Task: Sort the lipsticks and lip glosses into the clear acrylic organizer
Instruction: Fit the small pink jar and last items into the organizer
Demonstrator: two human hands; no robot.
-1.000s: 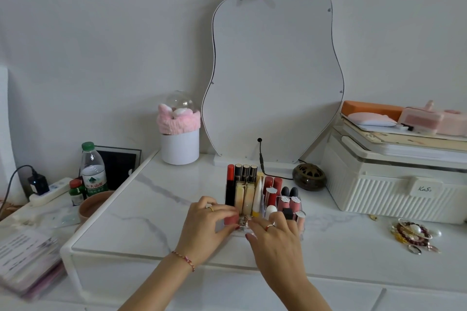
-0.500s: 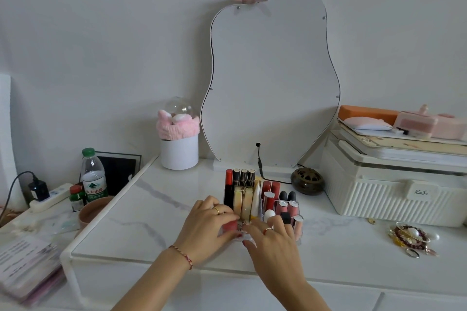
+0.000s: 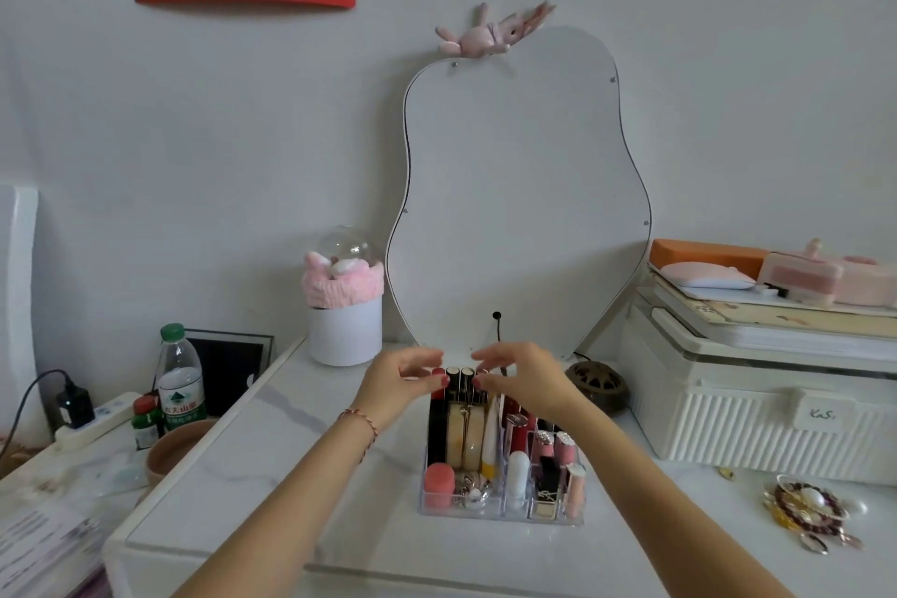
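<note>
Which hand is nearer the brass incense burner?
Right. The right hand hovers over the organizer's back row, just left of the burner; the left hand is farther left, beyond the tall tubes.

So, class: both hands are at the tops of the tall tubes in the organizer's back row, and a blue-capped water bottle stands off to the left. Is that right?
Not quite. In the head view the water bottle has a green cap, not blue. The rest holds: left hand and right hand are at the tall tubes in the organizer's back row.

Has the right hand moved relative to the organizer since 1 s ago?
Yes. The right hand went from the acrylic organizer's front edge to the tall tubes at its back.
</note>
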